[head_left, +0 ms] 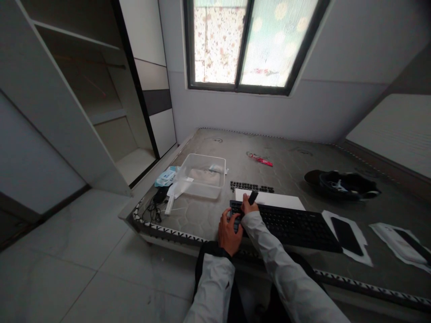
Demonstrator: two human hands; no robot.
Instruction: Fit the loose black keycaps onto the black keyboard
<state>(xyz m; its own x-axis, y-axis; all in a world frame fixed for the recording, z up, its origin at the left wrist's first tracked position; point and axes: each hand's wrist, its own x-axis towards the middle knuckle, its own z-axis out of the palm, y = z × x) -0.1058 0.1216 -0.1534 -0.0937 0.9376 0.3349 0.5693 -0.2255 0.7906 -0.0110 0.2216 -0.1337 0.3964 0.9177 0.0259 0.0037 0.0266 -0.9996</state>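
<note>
A long black keyboard [299,224] lies along the near edge of a grey mattress. My left hand [230,233] grips its left end, fingers curved over the keys and edge. Right beside it, my right hand [248,208] is closed around a slim tool with a black handle [253,197]. The tool points down at the keyboard's left end; its working tip is hidden by my fingers. Behind the keyboard is a flat white box [286,201], partly covered by the right hand. Small black keycaps [252,186] sit in rows just beyond the box.
A clear plastic bin [202,190] stands to the left, near a blue-and-white packet [167,176] and a tangled black cable [154,208]. Farther back lies a red packet [260,159]. To the right are a dark cap [340,186] and a black phone-like slab [346,236] on white wrapping.
</note>
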